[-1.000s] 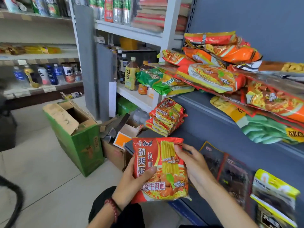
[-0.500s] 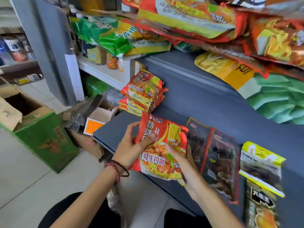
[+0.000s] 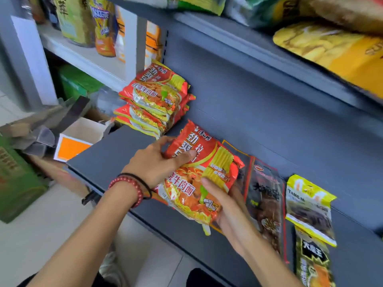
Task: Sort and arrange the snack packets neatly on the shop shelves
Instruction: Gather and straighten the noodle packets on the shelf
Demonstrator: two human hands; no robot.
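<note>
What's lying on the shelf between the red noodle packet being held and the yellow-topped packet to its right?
Head view: a dark red-edged packet lies flat on the grey shelf, between the red noodle packet and the yellow-topped packet.

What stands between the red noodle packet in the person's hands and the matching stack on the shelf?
Nothing visible. The red noodle packet, held by the left hand and right hand, is just short of the matching stack, with only bare grey shelf between. The dark packet lies to its right.
</note>
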